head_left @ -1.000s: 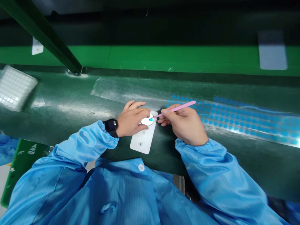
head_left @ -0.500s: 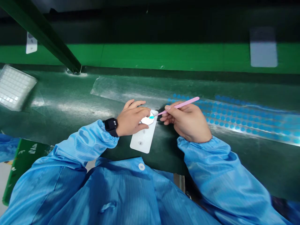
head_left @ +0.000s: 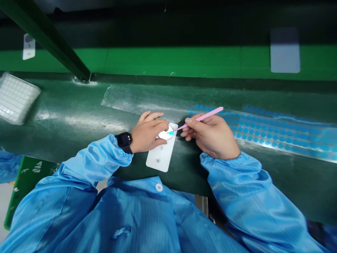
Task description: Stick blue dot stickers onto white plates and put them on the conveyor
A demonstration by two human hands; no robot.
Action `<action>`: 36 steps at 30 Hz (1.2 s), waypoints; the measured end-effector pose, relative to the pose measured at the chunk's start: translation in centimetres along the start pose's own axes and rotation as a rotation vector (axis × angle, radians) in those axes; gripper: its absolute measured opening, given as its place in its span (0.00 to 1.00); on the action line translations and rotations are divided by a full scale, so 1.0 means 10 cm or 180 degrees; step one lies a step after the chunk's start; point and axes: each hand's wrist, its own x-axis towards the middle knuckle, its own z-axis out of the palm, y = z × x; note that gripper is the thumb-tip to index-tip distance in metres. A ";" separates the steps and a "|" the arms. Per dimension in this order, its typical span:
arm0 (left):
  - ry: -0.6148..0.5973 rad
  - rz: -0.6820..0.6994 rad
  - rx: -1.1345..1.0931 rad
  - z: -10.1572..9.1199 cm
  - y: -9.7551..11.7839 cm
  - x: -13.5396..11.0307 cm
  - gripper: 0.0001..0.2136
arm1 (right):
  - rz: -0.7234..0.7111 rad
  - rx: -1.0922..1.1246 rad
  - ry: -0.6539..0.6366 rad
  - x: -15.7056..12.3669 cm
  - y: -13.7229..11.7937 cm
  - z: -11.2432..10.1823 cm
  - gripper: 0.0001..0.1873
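Observation:
A white rectangular panel (head_left: 165, 154) lies on the green bench in front of me, with a round white disc (head_left: 164, 135) near its far end. A small bright blue-green piece (head_left: 170, 133) is on the disc. My left hand (head_left: 150, 133) rests over the panel's left side, its fingers spread, thumb and index finger touching around the disc. My right hand (head_left: 213, 135) is closed around pink tweezers (head_left: 207, 115), whose thin tip reaches the disc's right edge beside the blue-green piece. The tip itself is too small to make out clearly.
Clear film with rows of blue round stickers (head_left: 263, 129) stretches along the bench to the right. At the left lies a tray of small white squares (head_left: 15, 96). Beyond the bench, a green belt (head_left: 184, 63) carries white panels (head_left: 285, 52); a slanted green post (head_left: 60, 45) stands at the left.
The panels on the green belt have shifted left. The tweezers' handle and my right hand have moved very slightly; the blue-green piece now sits a little lower and to the right. My left hand stays put.

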 end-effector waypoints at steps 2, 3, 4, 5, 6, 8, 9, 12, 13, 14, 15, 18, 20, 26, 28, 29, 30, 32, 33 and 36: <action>-0.0002 -0.0002 -0.0001 0.00 0.00 0.00 0.15 | -0.0014 -0.0084 0.0014 0.00 0.00 0.01 0.17; -0.0002 -0.0002 -0.0001 0.00 0.00 0.00 0.15 | -0.0016 -0.0129 0.0012 0.01 0.00 0.02 0.16; 0.0000 -0.0002 -0.0001 0.00 -0.01 0.00 0.15 | -0.0013 -0.0167 0.0006 0.01 0.00 0.02 0.16; 0.0002 -0.0003 0.0001 0.00 -0.01 0.00 0.15 | -0.0008 -0.0199 -0.0001 0.01 0.00 0.02 0.15; 0.0004 -0.0001 0.0003 0.00 -0.01 0.00 0.15 | -0.0002 -0.0226 -0.0008 0.01 0.00 0.02 0.15; 0.0015 0.0012 0.0006 0.00 -0.01 -0.01 0.15 | 0.0016 -0.0263 -0.0003 0.01 0.00 0.02 0.13; 0.0022 0.0024 0.0007 0.00 -0.01 -0.01 0.16 | 0.0026 -0.0277 0.0000 0.01 0.00 0.02 0.13; 0.0020 0.0036 0.0022 0.00 -0.01 -0.01 0.16 | 0.0048 -0.0289 0.0027 0.01 -0.02 0.03 0.12; 0.0014 0.0031 0.0031 0.00 -0.01 -0.01 0.15 | 0.0054 -0.0288 0.0027 0.01 -0.02 0.03 0.12; 0.0009 0.0029 0.0037 0.00 -0.01 -0.01 0.15 | 0.0058 -0.0291 0.0020 0.02 -0.02 0.04 0.12; 0.0009 0.0030 0.0039 0.00 -0.01 0.00 0.15 | 0.0064 -0.0298 0.0015 0.02 -0.03 0.04 0.12; 0.0023 0.0051 0.0038 0.00 -0.01 0.00 0.16 | 0.0080 -0.0325 0.0007 0.02 -0.03 0.05 0.11; 0.0029 0.0059 0.0039 -0.01 -0.01 0.00 0.16 | 0.0093 -0.0324 0.0017 0.02 -0.03 0.05 0.11; 0.0034 0.0045 0.0047 0.00 -0.01 -0.01 0.15 | 0.0218 -0.0043 0.0037 0.02 -0.06 0.03 0.11; 0.0037 0.0041 0.0053 0.00 -0.01 -0.01 0.15 | 0.0259 0.0011 0.0048 0.02 -0.08 0.03 0.12; 0.0037 0.0043 0.0059 0.00 -0.01 -0.01 0.15 | 0.0259 -0.0016 0.0050 0.02 -0.08 0.03 0.12; 0.0035 0.0045 0.0067 0.00 -0.01 -0.01 0.15 | 0.0244 -0.0076 0.0051 0.01 -0.08 0.03 0.12; 0.0030 0.0043 0.0082 -0.01 0.00 0.00 0.15 | 0.0173 -0.0236 0.0044 0.01 -0.07 0.04 0.12; 0.0024 0.0038 0.0091 -0.01 0.00 0.00 0.15 | 0.0130 -0.0317 0.0037 0.01 -0.05 0.04 0.11; 0.0019 0.0030 0.0105 -0.01 0.00 0.00 0.15 | 0.0058 -0.0496 0.0016 0.02 -0.02 0.03 0.11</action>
